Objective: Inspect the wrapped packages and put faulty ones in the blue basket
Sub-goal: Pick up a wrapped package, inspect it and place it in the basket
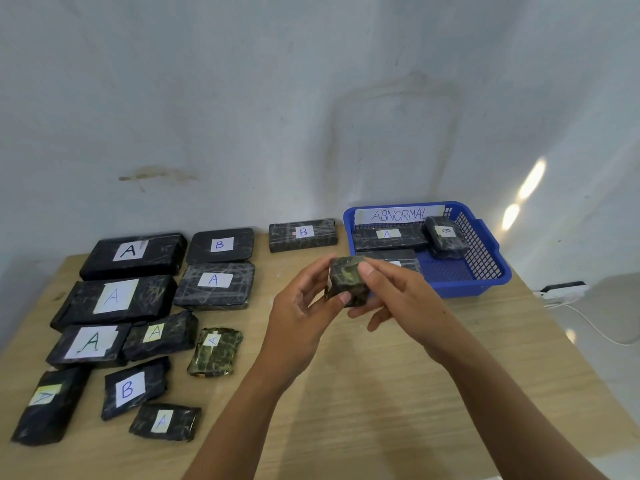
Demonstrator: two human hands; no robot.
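Observation:
A small dark wrapped package (pixel 347 279) is held up above the table's middle, end face toward me. My left hand (pixel 301 306) pinches its left side and my right hand (pixel 398 296) pinches its right side with thumb on top. Behind it stands the blue basket (pixel 485 268) with an "ABNORMAL" sign; inside lie three wrapped packages, one marked A (pixel 388 237) and one marked B (pixel 446 235). Several black wrapped packages labelled A or B lie in rows on the left, among them a large A package (pixel 133 254) and a B package (pixel 133 388).
The wooden table (pixel 398 393) ends at a white wall behind. One B package (pixel 303 234) lies alone at the back, left of the basket. A power strip and white cable (pixel 568 292) lie on the floor at the right.

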